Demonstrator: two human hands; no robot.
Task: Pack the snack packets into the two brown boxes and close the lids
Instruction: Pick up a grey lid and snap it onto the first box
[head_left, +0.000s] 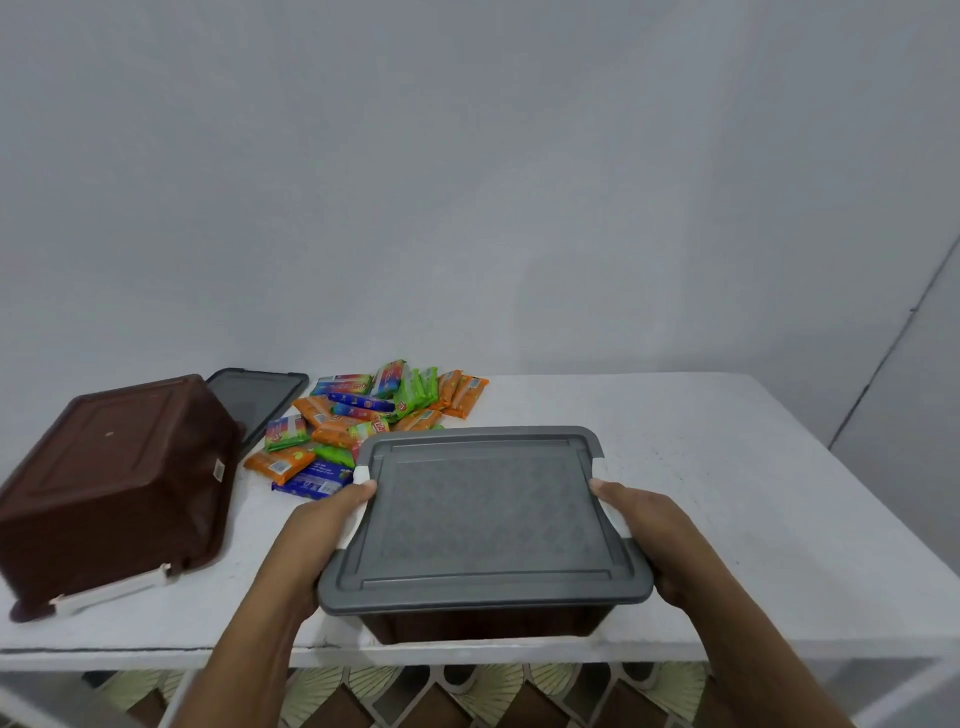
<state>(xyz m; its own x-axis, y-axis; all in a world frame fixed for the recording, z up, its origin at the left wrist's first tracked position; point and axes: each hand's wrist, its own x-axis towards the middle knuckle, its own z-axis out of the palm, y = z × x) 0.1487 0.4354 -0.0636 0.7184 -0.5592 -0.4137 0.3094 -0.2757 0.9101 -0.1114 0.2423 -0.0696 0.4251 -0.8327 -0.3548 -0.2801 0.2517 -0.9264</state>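
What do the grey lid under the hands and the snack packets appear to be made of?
The grey lid: likely moulded plastic, matte, given its raised ridges and patterned centre panel. The snack packets: probably thin glossy plastic film, from bright print and sheen; blurred, so unsure.

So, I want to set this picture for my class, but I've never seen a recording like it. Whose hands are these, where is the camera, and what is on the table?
There is no machine here. A person wears one camera on the head, looking forward and down, so you see their own arms. The left hand and right hand each grip a side of the lidded brown box at the near edge of the white table. Its grey lid is on, so the inside is hidden. To the left, a second brown box lies bottom up, with a loose grey lid behind it. Between the boxes sits a heap of snack packets, orange, green and blue, not yet packed.
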